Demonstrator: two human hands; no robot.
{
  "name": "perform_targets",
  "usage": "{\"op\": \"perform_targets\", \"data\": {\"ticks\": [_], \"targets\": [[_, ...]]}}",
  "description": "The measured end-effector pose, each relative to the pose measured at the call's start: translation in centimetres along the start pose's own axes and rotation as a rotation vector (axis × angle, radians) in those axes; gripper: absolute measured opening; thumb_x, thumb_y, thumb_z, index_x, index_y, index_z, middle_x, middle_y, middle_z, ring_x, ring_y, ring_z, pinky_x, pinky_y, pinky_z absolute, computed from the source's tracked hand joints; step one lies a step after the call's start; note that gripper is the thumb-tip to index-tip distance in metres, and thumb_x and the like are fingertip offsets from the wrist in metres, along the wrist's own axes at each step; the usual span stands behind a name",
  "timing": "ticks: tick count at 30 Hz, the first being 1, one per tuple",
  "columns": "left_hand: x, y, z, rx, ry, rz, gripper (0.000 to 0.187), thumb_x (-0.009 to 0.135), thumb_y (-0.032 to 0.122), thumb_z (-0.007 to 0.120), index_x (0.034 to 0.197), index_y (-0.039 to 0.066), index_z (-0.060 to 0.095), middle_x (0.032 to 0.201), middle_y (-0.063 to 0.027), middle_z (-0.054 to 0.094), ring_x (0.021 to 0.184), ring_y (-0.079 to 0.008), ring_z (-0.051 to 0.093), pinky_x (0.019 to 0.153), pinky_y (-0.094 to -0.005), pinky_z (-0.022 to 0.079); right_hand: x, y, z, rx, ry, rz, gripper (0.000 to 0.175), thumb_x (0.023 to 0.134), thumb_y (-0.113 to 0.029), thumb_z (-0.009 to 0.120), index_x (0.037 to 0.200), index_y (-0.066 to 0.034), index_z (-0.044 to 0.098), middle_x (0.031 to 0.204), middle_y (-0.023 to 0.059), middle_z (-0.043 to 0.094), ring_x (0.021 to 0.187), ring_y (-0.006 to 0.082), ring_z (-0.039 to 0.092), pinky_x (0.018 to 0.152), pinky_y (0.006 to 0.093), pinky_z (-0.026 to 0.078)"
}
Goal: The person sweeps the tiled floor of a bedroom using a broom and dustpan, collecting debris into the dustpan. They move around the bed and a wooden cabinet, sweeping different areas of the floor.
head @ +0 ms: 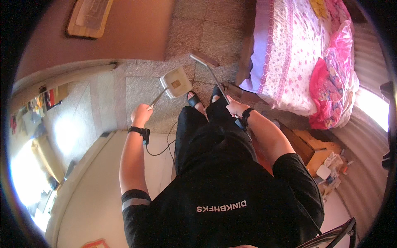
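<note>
My left hand (141,115) is closed around the handle of a whitish plastic dustpan (183,81). Its wide pan hangs or rests over the floor left of my feet, with a brown square mark inside; whether it touches the tiles I cannot tell. In my right hand (237,107) is the grey stick of a broom (215,75). The broom's long, narrow head lies ahead of my feet, to the right of the dustpan and apart from it. Blur hides the detail of its bristles.
A bed with floral bedding (288,62) stands to the right. Brown furniture with a flat top (133,40) bears a wooden-edged tray (70,31). Behind my right arm are cardboard boxes (321,159) and loose items. A thin cable (158,154) hangs by my left wrist.
</note>
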State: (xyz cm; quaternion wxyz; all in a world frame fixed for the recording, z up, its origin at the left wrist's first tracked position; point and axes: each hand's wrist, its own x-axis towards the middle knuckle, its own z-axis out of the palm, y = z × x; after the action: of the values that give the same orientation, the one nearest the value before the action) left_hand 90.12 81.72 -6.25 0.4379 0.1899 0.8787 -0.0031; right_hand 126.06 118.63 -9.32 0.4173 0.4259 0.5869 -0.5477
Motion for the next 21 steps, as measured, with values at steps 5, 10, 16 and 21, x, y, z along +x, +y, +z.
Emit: {"op": "perform_targets", "data": {"ticks": [5, 10, 16, 21], "targets": [[-0.1, -0.2, 0.4, -0.073, 0.054, 0.038, 0.028, 0.084, 0.032, 0.066, 0.090, 0.005, 0.073, 0.076, -0.0172, 0.069, 0.074, -0.0316, 0.069, 0.067, -0.0459, 0.050, -3.4, -1.1, 0.9, 0.172, -0.259, -0.046, 0.078, 0.098, -0.005, 0.044, 0.164, -0.0228, 0.007, 0.071, 0.0021, 0.043, 0.048, 0.0137, 0.043, 0.043, 0.0300, 0.037], [-0.6, 0.5, -0.3, -0.031, 0.097, 0.064, 0.028, 0.085, 0.033, 0.066, 0.090, 0.007, 0.074, 0.084, -0.0212, 0.071, 0.082, -0.0384, 0.069, 0.070, -0.0464, 0.052, -7.2, -0.5, 0.1, 0.492, -0.358, 0.026, 0.076, 0.102, -0.008, 0.047, 0.164, -0.0262, 0.007, 0.074, -0.0030, 0.045, 0.049, 0.0056, 0.040, 0.040, 0.0206, 0.035], [-1.2, 1.3, -1.0, 0.046, 0.096, 0.018, 0.026, 0.085, 0.036, 0.068, 0.093, 0.012, 0.075, 0.089, -0.0190, 0.072, 0.087, -0.0372, 0.070, 0.072, -0.0466, 0.053, -8.2, 1.4, -3.3, 0.151, -0.102, -0.118, 0.073, 0.102, -0.013, 0.050, 0.164, -0.0246, 0.015, 0.074, -0.0012, 0.045, 0.049, 0.0086, 0.039, 0.042, 0.0255, 0.035], [-1.9, 0.2, -0.8, 0.019, 0.094, 0.005, 0.027, 0.083, 0.037, 0.068, 0.097, 0.015, 0.076, 0.097, -0.0174, 0.073, 0.093, -0.0373, 0.070, 0.078, -0.0483, 0.055, -5.6, -0.4, -6.0, 0.131, 0.095, -0.130, 0.070, 0.102, -0.015, 0.052, 0.163, -0.0202, 0.019, 0.068, 0.0007, 0.047, 0.048, 0.0126, 0.042, 0.042, 0.0303, 0.038]]}}
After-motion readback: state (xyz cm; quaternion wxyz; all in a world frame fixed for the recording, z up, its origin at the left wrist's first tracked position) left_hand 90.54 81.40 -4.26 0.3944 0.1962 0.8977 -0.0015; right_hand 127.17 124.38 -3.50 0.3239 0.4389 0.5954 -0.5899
